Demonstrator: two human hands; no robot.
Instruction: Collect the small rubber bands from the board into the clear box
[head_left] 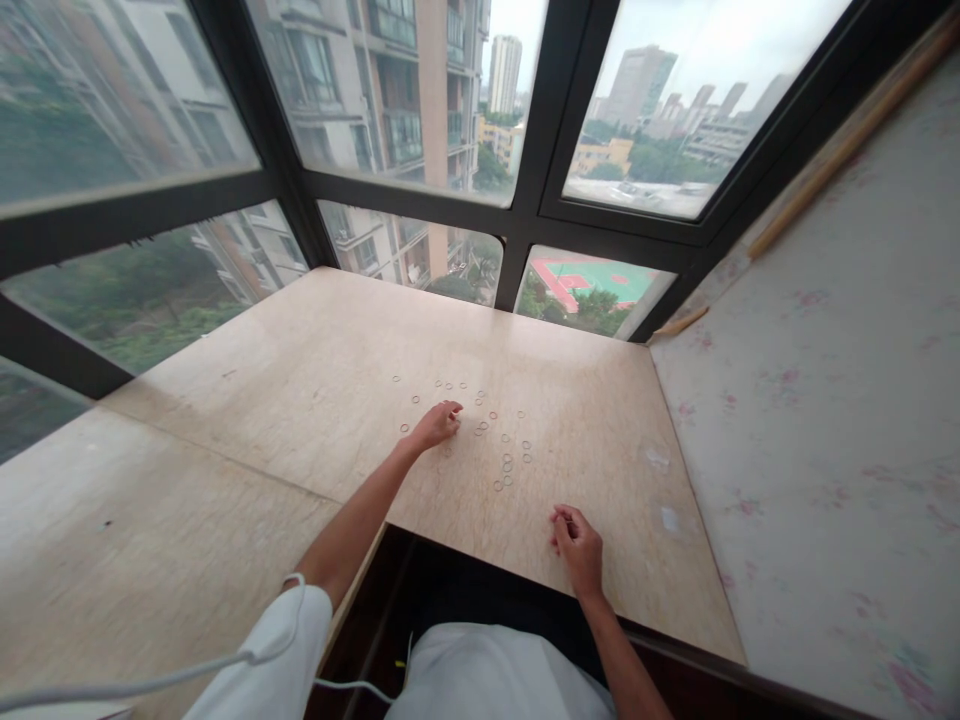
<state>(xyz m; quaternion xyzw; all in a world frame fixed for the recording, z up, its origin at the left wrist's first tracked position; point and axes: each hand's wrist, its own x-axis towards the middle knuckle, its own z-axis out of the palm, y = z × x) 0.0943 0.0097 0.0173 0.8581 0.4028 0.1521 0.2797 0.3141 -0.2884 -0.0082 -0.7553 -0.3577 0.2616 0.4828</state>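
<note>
Several small thin rings [507, 467] lie scattered on the pale marbled tabletop [600, 400], some touching or overlapping. One reddish ring [493, 415] sits near the middle of the scatter. My left hand [438, 425] is low over the table among the rings, its fingers curled in toward the right; whatever may be between them is hidden or too small to tell. My right hand [577, 545] rests near the front edge with fingers curled together and thumb against them. What it may hold is hidden too. A few rings lie left of and beyond my left hand.
Dark-framed windows [517, 230] border the table's far and left sides. A flower-patterned wall [810, 450] rises at the right. Two whitish patches [669, 519] mark the table near that wall. A white cable [247, 656] runs across my left sleeve.
</note>
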